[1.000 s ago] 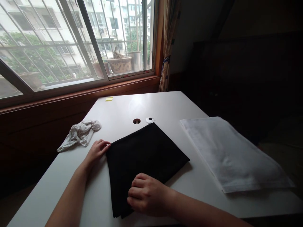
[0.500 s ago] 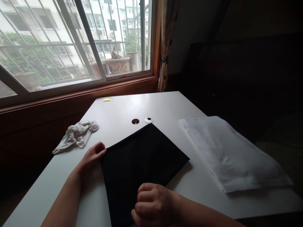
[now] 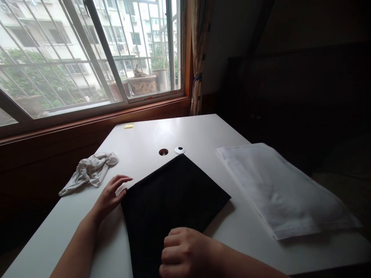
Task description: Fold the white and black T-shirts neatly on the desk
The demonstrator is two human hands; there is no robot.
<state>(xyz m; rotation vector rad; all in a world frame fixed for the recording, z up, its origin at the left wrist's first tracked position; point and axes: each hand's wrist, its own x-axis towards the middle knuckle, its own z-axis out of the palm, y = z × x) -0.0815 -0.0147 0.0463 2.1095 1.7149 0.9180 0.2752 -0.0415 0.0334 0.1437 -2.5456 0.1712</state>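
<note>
A black folded piece of cloth (image 3: 174,193) lies flat on the white table, one corner pointing toward the far side. At its left corner is my left hand (image 3: 114,191), with thumb and fingers apart and nothing gripped; the thumb is close to the cloth's edge. My right hand (image 3: 182,251) is closed in a fist over the near part of the cloth. Its fingertips are turned under, so what they hold, if anything, is hidden. The cloth's near end runs out of view at the bottom.
On the white table (image 3: 197,131), a crumpled white cloth (image 3: 89,172) lies left and a flat white fabric piece (image 3: 278,185) right. Beyond the black cloth are a round hole (image 3: 163,152), a grommet cover (image 3: 179,150) and a yellow note (image 3: 129,126). A barred window (image 3: 116,58) stands behind.
My left hand has let go of the black cloth's left corner and spread its fingers. My right hand stays closed over the near part. The view has shifted slightly.
</note>
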